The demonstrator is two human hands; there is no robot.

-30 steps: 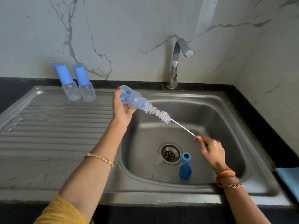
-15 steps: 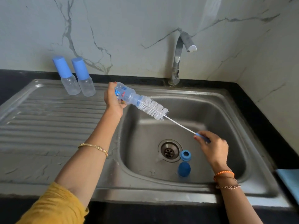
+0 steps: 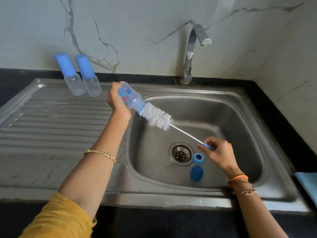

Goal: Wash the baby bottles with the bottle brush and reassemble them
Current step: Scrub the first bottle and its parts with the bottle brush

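Left hand (image 3: 118,102) round uncapped bottle (image 3: 129,98), brush (image 3: 157,117) tip inside; right hand (image 3: 217,152) pinching its handle.

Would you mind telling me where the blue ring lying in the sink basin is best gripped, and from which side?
Probably from above, pinching the rim of the blue ring: it lies flat by the drain with its centre hole facing up, so one fingertip can drop into the hole and another press the outer wall. The blue cap sits close on its near side, so the far or right edge looks freer.
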